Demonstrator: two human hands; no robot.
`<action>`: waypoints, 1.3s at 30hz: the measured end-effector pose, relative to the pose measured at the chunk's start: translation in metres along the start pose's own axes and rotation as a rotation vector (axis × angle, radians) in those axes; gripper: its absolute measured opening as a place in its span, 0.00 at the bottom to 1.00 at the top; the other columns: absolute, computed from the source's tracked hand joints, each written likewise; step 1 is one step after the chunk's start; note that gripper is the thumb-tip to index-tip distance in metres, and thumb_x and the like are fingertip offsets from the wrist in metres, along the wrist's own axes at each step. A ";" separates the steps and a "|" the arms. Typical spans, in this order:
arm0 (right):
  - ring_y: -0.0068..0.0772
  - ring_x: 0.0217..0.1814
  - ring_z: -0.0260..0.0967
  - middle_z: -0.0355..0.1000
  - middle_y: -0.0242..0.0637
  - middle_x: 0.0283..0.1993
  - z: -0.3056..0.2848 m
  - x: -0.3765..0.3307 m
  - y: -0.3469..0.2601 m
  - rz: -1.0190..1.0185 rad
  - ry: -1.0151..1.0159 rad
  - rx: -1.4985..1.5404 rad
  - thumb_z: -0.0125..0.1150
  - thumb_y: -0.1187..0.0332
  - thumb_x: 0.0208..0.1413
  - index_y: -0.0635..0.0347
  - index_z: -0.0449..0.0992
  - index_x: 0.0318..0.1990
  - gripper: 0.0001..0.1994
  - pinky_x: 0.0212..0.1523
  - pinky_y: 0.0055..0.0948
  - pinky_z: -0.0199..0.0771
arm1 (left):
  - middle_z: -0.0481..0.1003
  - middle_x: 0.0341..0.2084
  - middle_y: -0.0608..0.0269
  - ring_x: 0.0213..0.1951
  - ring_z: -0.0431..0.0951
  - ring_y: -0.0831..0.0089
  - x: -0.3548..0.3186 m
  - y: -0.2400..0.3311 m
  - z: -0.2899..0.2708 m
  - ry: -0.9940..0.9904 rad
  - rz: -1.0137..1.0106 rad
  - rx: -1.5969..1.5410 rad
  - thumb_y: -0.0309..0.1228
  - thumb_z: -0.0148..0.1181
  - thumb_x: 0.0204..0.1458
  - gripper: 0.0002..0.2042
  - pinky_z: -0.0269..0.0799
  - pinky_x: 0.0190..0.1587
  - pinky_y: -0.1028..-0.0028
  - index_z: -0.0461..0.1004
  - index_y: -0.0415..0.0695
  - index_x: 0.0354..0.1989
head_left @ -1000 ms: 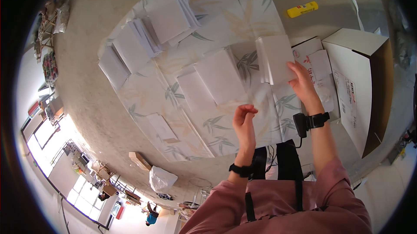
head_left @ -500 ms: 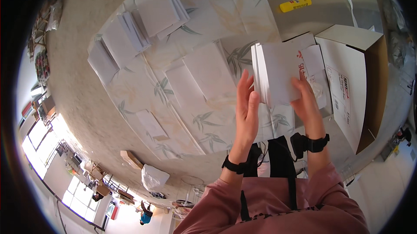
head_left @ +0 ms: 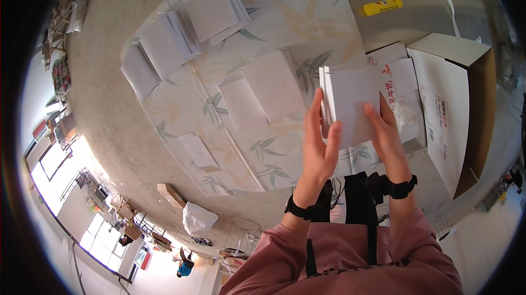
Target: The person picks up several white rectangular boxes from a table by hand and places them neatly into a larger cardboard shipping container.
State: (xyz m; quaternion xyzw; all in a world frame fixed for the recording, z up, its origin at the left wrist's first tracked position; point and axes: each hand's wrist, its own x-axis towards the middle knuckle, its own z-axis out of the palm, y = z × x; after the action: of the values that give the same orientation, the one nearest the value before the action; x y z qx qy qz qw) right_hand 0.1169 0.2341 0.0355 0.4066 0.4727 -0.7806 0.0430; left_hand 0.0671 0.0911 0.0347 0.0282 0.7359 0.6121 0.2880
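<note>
Between my two hands I hold a stack of white papers, thick and layered along its left edge. My left hand presses that left edge, its thumb at the near corner and its fingers along the side. On the right edge rests my right hand, its thumb over the top face and its fingers along the side. Both hands are closed about the stack. Whether the papers are folded cards or envelopes I cannot tell. Two overlapping white paper piles lie on the leaf-patterned cloth to the left.
More white paper stacks lie at the far left, and a smaller one lies nearer. A large open cardboard box stands right, beside a flatter printed box. Two yellow glue sticks lie at the back right.
My hands have closed in on the stack from both sides; the left fingers, held off before, now touch its edge. The stack has come slightly nearer to me, and the view has shifted a little.
</note>
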 end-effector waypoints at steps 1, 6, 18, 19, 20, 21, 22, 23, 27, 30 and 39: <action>0.26 0.62 0.54 0.60 0.39 0.60 0.005 0.003 -0.004 0.000 -0.004 0.004 0.54 0.55 0.59 0.66 0.56 0.62 0.30 0.61 0.25 0.52 | 0.64 0.53 0.55 0.53 0.65 0.68 -0.001 0.002 -0.005 0.056 -0.017 0.016 0.33 0.45 0.59 0.24 0.59 0.56 0.70 0.54 0.39 0.64; 0.25 0.57 0.60 0.64 0.38 0.55 0.041 0.022 -0.013 -0.041 -0.047 -0.038 0.56 0.57 0.58 0.65 0.58 0.61 0.29 0.57 0.25 0.57 | 0.65 0.54 0.54 0.54 0.66 0.67 0.015 0.003 -0.044 0.622 0.044 0.008 0.38 0.40 0.62 0.22 0.57 0.57 0.68 0.59 0.39 0.61; 0.43 0.59 0.57 0.59 0.48 0.53 0.113 0.042 0.020 -0.308 0.046 -0.524 0.63 0.59 0.51 0.63 0.61 0.60 0.31 0.59 0.35 0.56 | 0.60 0.59 0.54 0.61 0.59 0.66 0.032 -0.018 -0.075 0.362 -0.131 -0.241 0.47 0.42 0.61 0.30 0.52 0.62 0.67 0.52 0.36 0.64; 0.41 0.59 0.56 0.60 0.46 0.55 0.110 0.044 0.023 -0.351 0.036 -0.534 0.61 0.58 0.53 0.63 0.61 0.60 0.30 0.60 0.35 0.56 | 0.60 0.59 0.55 0.60 0.59 0.67 0.032 -0.018 -0.075 0.350 -0.144 -0.256 0.45 0.43 0.61 0.29 0.52 0.62 0.68 0.52 0.37 0.64; 0.39 0.60 0.56 0.60 0.45 0.56 0.108 0.046 0.026 -0.394 0.026 -0.542 0.59 0.57 0.55 0.62 0.61 0.60 0.29 0.60 0.35 0.55 | 0.60 0.59 0.55 0.60 0.59 0.67 0.032 -0.016 -0.075 0.356 -0.145 -0.261 0.45 0.43 0.61 0.29 0.52 0.62 0.68 0.52 0.37 0.64; 0.39 0.60 0.56 0.60 0.45 0.56 0.105 0.048 0.027 -0.392 0.019 -0.547 0.59 0.57 0.55 0.62 0.61 0.60 0.29 0.60 0.35 0.55 | 0.60 0.59 0.55 0.60 0.60 0.66 0.033 -0.015 -0.075 0.353 -0.147 -0.243 0.44 0.44 0.61 0.29 0.52 0.61 0.68 0.51 0.38 0.64; 0.37 0.62 0.54 0.59 0.44 0.59 0.101 0.051 0.025 -0.256 -0.038 -0.307 0.55 0.56 0.57 0.63 0.61 0.61 0.28 0.61 0.34 0.54 | 0.59 0.59 0.56 0.60 0.60 0.66 0.034 -0.013 -0.075 0.346 -0.147 -0.228 0.42 0.46 0.61 0.28 0.53 0.61 0.68 0.51 0.38 0.65; 0.35 0.65 0.53 0.59 0.42 0.61 0.097 0.054 0.023 -0.117 -0.092 -0.068 0.51 0.54 0.60 0.63 0.60 0.62 0.28 0.62 0.33 0.53 | 0.59 0.59 0.56 0.60 0.60 0.66 0.034 -0.014 -0.075 0.350 -0.145 -0.235 0.42 0.46 0.61 0.28 0.53 0.61 0.68 0.51 0.38 0.65; 0.29 0.71 0.45 0.55 0.39 0.66 0.078 0.076 0.029 -0.002 -0.081 0.167 0.41 0.48 0.63 0.65 0.57 0.63 0.31 0.68 0.31 0.41 | 0.56 0.61 0.57 0.60 0.59 0.65 0.034 -0.021 -0.077 0.324 -0.128 -0.196 0.41 0.45 0.61 0.28 0.52 0.61 0.66 0.51 0.40 0.65; 0.27 0.69 0.46 0.56 0.37 0.66 0.074 0.083 0.039 0.044 -0.140 0.162 0.40 0.47 0.63 0.63 0.56 0.64 0.31 0.68 0.31 0.41 | 0.55 0.62 0.55 0.61 0.55 0.62 0.037 -0.006 -0.074 0.306 -0.118 -0.074 0.44 0.43 0.61 0.29 0.50 0.62 0.64 0.50 0.40 0.66; 0.26 0.61 0.58 0.62 0.37 0.60 0.077 0.065 0.030 -0.191 -0.208 -0.367 0.34 0.51 0.66 0.63 0.57 0.63 0.28 0.60 0.23 0.55 | 0.52 0.64 0.49 0.65 0.47 0.54 0.035 -0.021 -0.065 0.244 -0.092 0.108 0.48 0.41 0.60 0.32 0.42 0.65 0.60 0.48 0.36 0.65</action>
State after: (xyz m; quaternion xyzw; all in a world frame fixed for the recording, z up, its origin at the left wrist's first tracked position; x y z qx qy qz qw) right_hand 0.0418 0.1792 -0.0119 0.2628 0.6362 -0.7197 0.0909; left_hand 0.0148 0.0425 0.0075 -0.0648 0.7979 0.5567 0.2221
